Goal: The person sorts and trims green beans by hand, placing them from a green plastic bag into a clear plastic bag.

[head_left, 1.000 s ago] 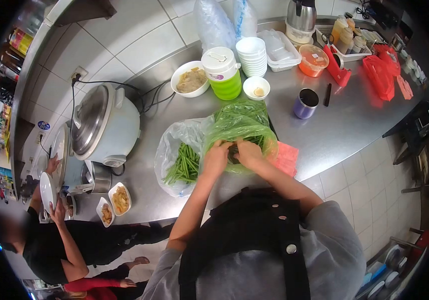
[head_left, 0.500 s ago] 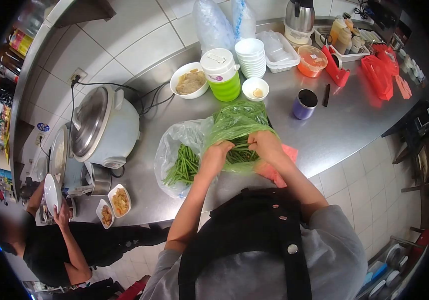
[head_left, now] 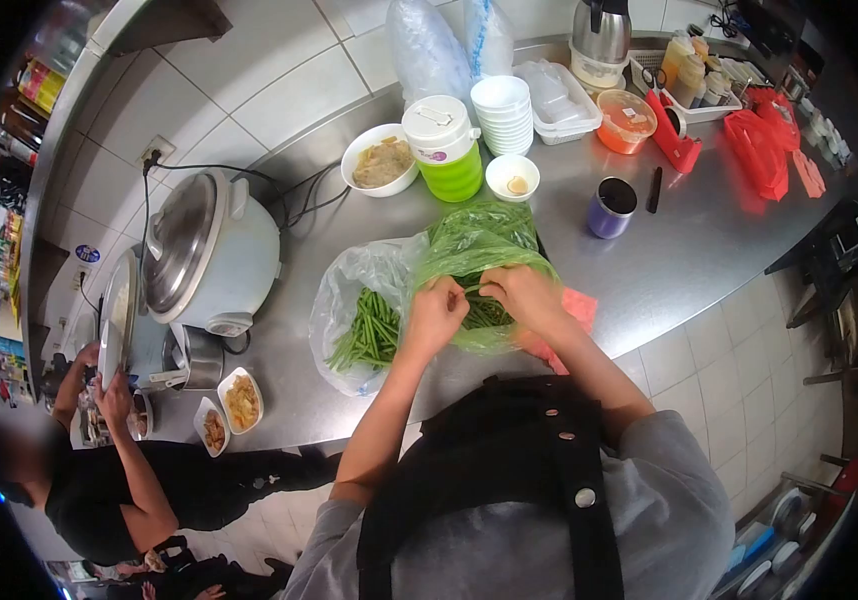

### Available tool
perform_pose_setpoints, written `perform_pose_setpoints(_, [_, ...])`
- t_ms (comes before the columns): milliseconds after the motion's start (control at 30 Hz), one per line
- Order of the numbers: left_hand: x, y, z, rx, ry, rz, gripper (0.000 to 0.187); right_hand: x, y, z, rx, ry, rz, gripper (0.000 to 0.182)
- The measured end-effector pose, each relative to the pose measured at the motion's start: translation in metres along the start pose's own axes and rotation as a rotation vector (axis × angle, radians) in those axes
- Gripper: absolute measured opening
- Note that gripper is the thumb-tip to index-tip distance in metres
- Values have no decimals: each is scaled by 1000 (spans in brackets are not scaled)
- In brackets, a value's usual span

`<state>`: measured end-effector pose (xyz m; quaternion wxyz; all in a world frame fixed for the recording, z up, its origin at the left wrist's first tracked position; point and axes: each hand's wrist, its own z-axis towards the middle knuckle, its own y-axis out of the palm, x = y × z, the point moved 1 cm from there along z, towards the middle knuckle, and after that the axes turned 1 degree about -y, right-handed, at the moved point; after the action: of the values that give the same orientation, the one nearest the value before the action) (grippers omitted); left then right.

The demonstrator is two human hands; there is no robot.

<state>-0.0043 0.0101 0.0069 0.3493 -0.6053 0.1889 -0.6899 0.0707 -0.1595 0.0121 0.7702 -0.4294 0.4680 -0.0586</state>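
My left hand point(head_left: 436, 316) is closed in a pinch over the green plastic bag point(head_left: 481, 229). Close beside it, my right hand point(head_left: 523, 298) is pinching too. A thin green bean point(head_left: 472, 290) spans the small gap between my fingertips, apparently gripped at both ends. More long green beans lie in the green bag below my hands. To the left, a clear plastic bag point(head_left: 330, 297) lies open with a pile of short bean pieces point(head_left: 365, 335) in it. Pink-red plastic point(head_left: 578, 306) shows beneath my right wrist.
A white bowl point(head_left: 379, 160), a green-and-white jug point(head_left: 443, 150), a small bowl point(head_left: 512, 179) and a purple cup point(head_left: 611, 207) stand behind the bags. Left are a rice cooker point(head_left: 211, 250) and two food dishes point(head_left: 240, 401). A co-worker point(head_left: 99, 490) stands at far left.
My right hand has shifted left, nearer my left hand, which stays about where it was. The co-worker's white plate has turned and moved towards the cookers. Another person's hands now show at bottom left.
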Motion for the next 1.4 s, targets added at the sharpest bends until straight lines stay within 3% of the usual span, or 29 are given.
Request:
perform_pose_setpoints(100, [-4,2,-3,44,-102,-116,8,19,15,5,19,-73,142,19])
perform_pose_setpoints(133, [-15,6,-3,29,-190,-330,8,16,13,6,18,-73,143,19])
perform_pose_setpoints(167, [-26,10,-4,13,-277,-545,8,13,10,6,-79,88,417,18])
perform_pose_setpoints(200, [-30,10,-5,14,-279,-546,8,12,9,6,-178,251,690,19])
perform_pose_setpoints(267, [-38,11,-5,-3,-411,-979,11,16,10,9,-178,275,840,20])
perform_pose_setpoints(300, [-34,10,-5,-2,-410,-980,11,17,10,11,-176,297,990,21])
perform_pose_setpoints(467, [-7,10,-6,-190,-366,-713,23,17,10,17,-12,263,1064,21])
perform_pose_setpoints(700, [-11,18,-7,-228,-320,-709,21,11,8,16,84,247,1020,21])
perform_pose_setpoints(800, [-11,19,-7,-186,-326,-714,15,8,6,15,90,229,968,20])
perform_pose_setpoints(933, [-3,19,-8,-60,-249,-428,10,-10,5,7,88,198,835,17])
perform_pose_setpoints(1000, [1,21,-6,-6,-221,-328,10,-31,4,0,303,3,637,15])
perform_pose_setpoints(1167, [-18,36,-15,245,26,64,5,-97,-13,8,508,-269,659,15])
perform_pose_setpoints(1233, [-39,50,-24,297,125,172,5,-122,-14,12,235,-440,709,21])
perform_pose_setpoints(1267, [-52,55,-27,290,142,252,5,-116,-8,15,239,-439,707,21])
perform_pose_setpoints(1333, [-67,59,-34,250,146,433,6,-98,14,32,43,-499,403,20])
perform_pose_setpoints(1400, [-64,45,-34,129,57,536,6,-69,8,43,-256,-269,110,17])
